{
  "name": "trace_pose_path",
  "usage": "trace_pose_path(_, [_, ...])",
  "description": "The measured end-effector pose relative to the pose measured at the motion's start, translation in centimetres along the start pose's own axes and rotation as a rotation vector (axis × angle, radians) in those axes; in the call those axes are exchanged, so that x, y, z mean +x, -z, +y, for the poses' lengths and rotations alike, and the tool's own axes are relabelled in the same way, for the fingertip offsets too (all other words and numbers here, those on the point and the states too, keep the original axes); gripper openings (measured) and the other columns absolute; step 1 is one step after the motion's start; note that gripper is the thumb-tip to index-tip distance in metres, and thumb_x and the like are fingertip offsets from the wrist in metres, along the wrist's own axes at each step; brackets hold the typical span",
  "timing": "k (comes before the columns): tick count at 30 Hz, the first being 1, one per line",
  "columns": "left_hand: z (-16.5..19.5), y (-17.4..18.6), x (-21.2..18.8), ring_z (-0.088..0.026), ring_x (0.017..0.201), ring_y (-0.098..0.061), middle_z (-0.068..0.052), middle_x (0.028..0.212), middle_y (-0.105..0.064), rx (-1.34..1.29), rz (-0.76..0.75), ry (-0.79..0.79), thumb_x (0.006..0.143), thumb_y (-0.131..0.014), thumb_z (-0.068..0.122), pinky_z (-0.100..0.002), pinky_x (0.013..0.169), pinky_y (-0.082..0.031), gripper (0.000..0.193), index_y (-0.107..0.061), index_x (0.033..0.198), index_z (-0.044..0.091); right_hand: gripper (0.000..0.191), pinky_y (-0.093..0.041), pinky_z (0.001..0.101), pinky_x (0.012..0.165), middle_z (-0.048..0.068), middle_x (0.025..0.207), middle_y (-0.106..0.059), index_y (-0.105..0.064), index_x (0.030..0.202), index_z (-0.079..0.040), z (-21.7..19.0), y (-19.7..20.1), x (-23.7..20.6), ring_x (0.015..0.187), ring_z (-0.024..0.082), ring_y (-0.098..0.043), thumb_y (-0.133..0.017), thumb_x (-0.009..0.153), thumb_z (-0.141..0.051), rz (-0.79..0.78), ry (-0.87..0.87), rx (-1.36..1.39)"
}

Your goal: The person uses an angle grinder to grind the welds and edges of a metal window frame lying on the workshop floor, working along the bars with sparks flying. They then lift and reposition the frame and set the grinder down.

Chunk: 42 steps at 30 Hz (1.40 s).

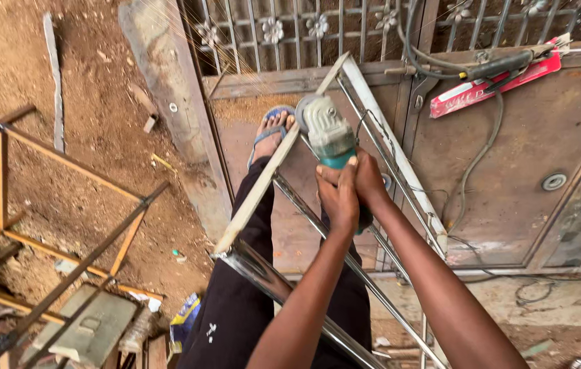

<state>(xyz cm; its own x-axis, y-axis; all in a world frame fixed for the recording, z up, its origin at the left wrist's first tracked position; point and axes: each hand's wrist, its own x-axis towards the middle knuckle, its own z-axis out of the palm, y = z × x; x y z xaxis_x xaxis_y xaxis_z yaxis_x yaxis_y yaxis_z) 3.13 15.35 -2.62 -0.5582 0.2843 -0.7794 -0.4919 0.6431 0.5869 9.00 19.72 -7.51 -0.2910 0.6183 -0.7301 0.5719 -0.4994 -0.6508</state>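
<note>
Hands, left (338,196) and right (368,179), grip tight a green angle grinder (327,133), apparently against a shiny steel frame (263,181).

Grinder disc (302,109) hidden behind steel frame (256,195), grinder body under both hands (348,188), orange rack (0,178) cropped at nine o'clock, grille (318,27) cut at twelve.

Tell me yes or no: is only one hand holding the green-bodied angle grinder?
No: both the left hand and the right hand grip the green-bodied angle grinder against the shiny steel tube frame.
</note>
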Motion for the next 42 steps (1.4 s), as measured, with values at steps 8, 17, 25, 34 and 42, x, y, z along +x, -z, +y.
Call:
trace_pose_path(8, [-1.8,-0.5,-0.2,-0.029,0.108,-0.065,-0.02,0.116,-0.069,0.193,0.072,-0.189,0.09,-0.072,0.037,-0.042,0.099,-0.046,0.057,-0.055,0.128,-0.002,0.036,-0.058,0.0414,0.078,0.016,0.1,-0.077,-0.067,0.113,0.0,1.5,0.5,0.3,0.089,0.022,-0.072,-0.074,0.083,-0.018,0.015,0.007,-0.042])
trace_pose_path(17, [-2.8,-0.7,-0.6,-0.029,0.116,-0.062,-0.02,0.125,-0.067,0.05,0.018,-0.082,0.093,-0.07,0.039,-0.042,0.101,-0.047,0.059,-0.058,0.133,-0.002,0.032,-0.054,0.048,0.083,0.027,0.106,-0.072,-0.068,0.121,0.001,2.4,1.1,0.4,0.098,0.036,-0.069,-0.066,0.096,-0.02,0.123,-0.045,-0.255])
trace_pose_path(25, [-1.6,-1.2,-0.4,-0.026,0.104,-0.063,-0.018,0.114,-0.066,-0.076,-0.005,0.032,0.089,-0.071,0.035,-0.039,0.094,-0.05,0.054,-0.055,0.125,-0.003,0.045,-0.057,0.0443,0.08,0.022,0.098,-0.076,-0.068,0.115,-0.002,1.8,1.2,0.3,0.09,0.037,-0.075,-0.076,0.083,-0.032,0.029,0.01,-0.198])
trace_pose_path(34, [-0.8,-1.0,-0.5,-0.026,0.107,-0.063,-0.018,0.114,-0.066,-0.057,0.009,-0.054,0.091,-0.07,0.034,-0.038,0.097,-0.048,0.052,-0.055,0.125,-0.003,0.044,-0.056,0.0463,0.079,0.024,0.1,-0.074,-0.066,0.12,-0.002,0.6,1.2,-0.1,0.093,0.04,-0.074,-0.071,0.088,-0.032,0.067,0.03,-0.215])
trace_pose_path(42, [0.0,-1.4,0.1,-0.025,0.112,-0.062,-0.015,0.121,-0.065,-0.176,0.021,-0.068,0.09,-0.072,0.034,-0.037,0.1,-0.047,0.054,-0.056,0.127,-0.002,0.041,-0.055,0.0491,0.077,0.026,0.099,-0.073,-0.064,0.114,-0.002,0.5,1.3,1.0,0.094,0.043,-0.071,-0.071,0.083,-0.028,0.042,0.041,-0.266])
